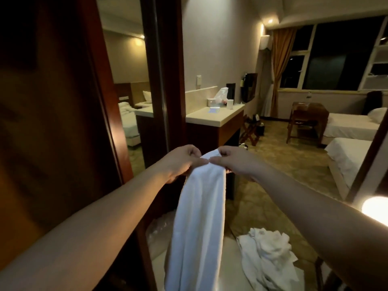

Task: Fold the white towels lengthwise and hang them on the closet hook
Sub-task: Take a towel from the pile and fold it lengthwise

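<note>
A white towel point(199, 217) hangs straight down in front of me, folded into a long narrow strip. My left hand point(180, 162) and my right hand point(235, 162) pinch its top edge side by side, thumbs almost touching. A second white towel point(266, 255) lies crumpled on a pale surface at the lower right. The dark wooden closet door point(52, 122) stands at my left. No hook shows in this view.
A tall mirror point(130, 91) in a dark frame stands beside the closet. Behind the towel is a counter point(212, 116) with a plastic bag and a cup. Two beds point(348, 152), a wooden chair and a luggage rack fill the right. A lit lamp point(375, 208) glows at the right edge.
</note>
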Tool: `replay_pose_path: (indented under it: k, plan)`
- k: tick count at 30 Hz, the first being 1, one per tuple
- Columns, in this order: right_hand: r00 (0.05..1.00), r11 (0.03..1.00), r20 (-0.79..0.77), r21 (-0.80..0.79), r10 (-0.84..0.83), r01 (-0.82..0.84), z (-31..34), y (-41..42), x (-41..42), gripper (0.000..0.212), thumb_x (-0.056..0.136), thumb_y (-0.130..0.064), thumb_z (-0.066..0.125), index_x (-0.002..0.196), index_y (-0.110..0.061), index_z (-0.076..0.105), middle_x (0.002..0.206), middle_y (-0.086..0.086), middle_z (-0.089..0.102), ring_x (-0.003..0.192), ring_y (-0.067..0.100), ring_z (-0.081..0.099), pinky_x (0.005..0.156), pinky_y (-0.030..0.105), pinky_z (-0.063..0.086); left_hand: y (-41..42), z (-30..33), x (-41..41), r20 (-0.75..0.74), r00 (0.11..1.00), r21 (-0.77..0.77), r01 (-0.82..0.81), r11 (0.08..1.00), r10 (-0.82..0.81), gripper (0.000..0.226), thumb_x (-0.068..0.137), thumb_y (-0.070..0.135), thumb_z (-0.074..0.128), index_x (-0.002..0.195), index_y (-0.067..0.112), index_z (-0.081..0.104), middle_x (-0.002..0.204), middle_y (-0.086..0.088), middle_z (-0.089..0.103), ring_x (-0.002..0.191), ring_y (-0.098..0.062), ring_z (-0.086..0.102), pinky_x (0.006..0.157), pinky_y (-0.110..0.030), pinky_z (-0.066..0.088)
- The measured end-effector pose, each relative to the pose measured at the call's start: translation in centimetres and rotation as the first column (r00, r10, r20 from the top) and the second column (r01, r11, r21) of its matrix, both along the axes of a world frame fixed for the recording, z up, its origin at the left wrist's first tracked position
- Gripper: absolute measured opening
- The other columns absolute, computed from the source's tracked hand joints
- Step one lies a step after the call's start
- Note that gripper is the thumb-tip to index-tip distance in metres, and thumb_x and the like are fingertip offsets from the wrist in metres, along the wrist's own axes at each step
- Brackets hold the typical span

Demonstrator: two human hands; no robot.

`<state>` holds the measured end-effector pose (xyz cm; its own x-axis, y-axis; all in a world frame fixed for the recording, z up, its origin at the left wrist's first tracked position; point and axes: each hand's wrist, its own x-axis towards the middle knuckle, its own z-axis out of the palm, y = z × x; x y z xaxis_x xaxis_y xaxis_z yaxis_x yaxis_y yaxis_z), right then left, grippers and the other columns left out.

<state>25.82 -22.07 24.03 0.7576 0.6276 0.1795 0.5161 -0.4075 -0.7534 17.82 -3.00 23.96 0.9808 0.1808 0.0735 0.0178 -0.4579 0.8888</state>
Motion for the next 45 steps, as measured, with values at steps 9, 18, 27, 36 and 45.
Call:
replay_pose_path:
  k: [9, 18, 27, 36, 45]
  plan:
    - [0.997, 0.948, -0.074, 0.318, 0.028, -0.003, 0.1, 2.4, -12.4, 0.020, 0.098, -0.041, 0.060, 0.096, -0.024, 0.070, 0.098, 0.008, 0.068, 0.097, 0.031, 0.067, 0.086, 0.046, 0.057, 5.4, -7.1, -17.1, -0.395, 0.917, 0.130, 0.120, 0.984, -0.060, 0.022, 0.074, 0.052, 0.080, 0.093, 0.041, 0.077, 0.099, 0.020, 0.075, 0.089, 0.000, 0.072, 0.080, -0.022, 0.051]
    - [0.984, 0.908, -0.046, 0.380, -0.170, 0.175, -1.6, 2.7, -21.5, 0.025, 0.100, -0.044, 0.054, 0.107, -0.023, 0.066, 0.105, 0.011, 0.067, 0.096, 0.028, 0.066, 0.084, 0.047, 0.055, 10.6, -9.8, -36.4, -0.503, 0.816, 0.470, -0.019, 0.882, 0.286, 0.022, 0.092, 0.043, 0.067, 0.108, 0.028, 0.070, 0.101, 0.008, 0.071, 0.088, -0.009, 0.068, 0.081, -0.030, 0.055]
    - [0.959, 0.880, -0.086, 0.383, -0.270, 0.282, -1.2, 4.1, -24.9, 0.026, 0.102, -0.048, 0.049, 0.110, -0.025, 0.059, 0.100, 0.000, 0.062, 0.086, 0.015, 0.059, 0.073, 0.034, 0.049, 15.5, -6.6, -49.7, -0.334, 0.773, 0.619, -0.252, 0.744, 0.540, 0.020, 0.092, 0.043, 0.067, 0.086, 0.024, 0.066, 0.085, 0.002, 0.066, 0.076, -0.013, 0.062, 0.062, -0.027, 0.045]
    - [0.977, 0.959, 0.016, 0.194, -0.214, 0.207, -1.7, 6.2, -26.1, 0.035, 0.105, -0.044, 0.042, 0.120, -0.018, 0.060, 0.104, 0.003, 0.063, 0.092, 0.021, 0.060, 0.075, 0.038, 0.049, 15.0, -5.0, -56.1, 0.089, 0.741, -0.706, -0.424, 0.567, 0.665, 0.014, 0.097, 0.021, 0.057, 0.098, 0.012, 0.068, 0.087, -0.003, 0.074, 0.082, -0.017, 0.070, 0.069, -0.031, 0.058]
    - [0.535, 0.966, -0.841, 0.198, 0.080, 0.168, -7.0, 9.6, -30.8, 0.023, 0.102, -0.019, 0.058, 0.113, 0.000, 0.063, 0.086, 0.016, 0.077, 0.086, 0.028, 0.073, 0.061, 0.040, 0.062, 12.5, -6.1, -57.2, -0.207, 0.493, -0.827, -0.550, 0.119, 0.845, 0.021, 0.097, 0.014, 0.063, 0.113, 0.002, 0.066, 0.099, -0.009, 0.076, 0.092, -0.020, 0.073, 0.070, -0.033, 0.060]
